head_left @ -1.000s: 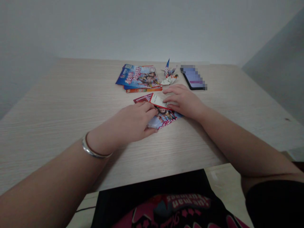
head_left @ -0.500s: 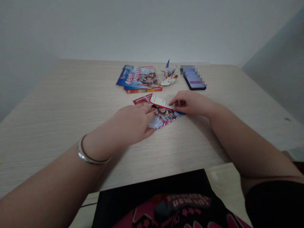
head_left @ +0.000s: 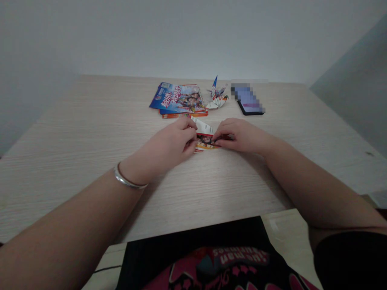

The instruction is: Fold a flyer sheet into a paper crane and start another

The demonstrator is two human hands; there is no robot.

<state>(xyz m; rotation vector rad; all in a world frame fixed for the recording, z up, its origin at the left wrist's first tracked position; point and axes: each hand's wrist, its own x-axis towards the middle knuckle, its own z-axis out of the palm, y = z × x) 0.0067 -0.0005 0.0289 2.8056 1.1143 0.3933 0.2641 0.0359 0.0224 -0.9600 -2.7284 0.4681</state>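
Observation:
A colourful printed paper sheet (head_left: pixel 204 135), partly folded, lies on the wooden table (head_left: pixel 90 133) in front of me. My left hand (head_left: pixel 169 146), with a silver bangle on the wrist, pinches its left side with closed fingers. My right hand (head_left: pixel 238 136) pinches the right side, fingers curled onto the paper. Both hands meet over the sheet and hide much of it.
Behind the hands lies a stack of colourful leaflets (head_left: pixel 178 100). A folded paper crane (head_left: pixel 216 96) stands beside it, and a phone (head_left: pixel 249 102) lies to the right. A plain wall rises behind the table.
The sheet lay spread flat with my hands pressing it. Now both hands have moved together and pinch it, and the paper looks folded smaller.

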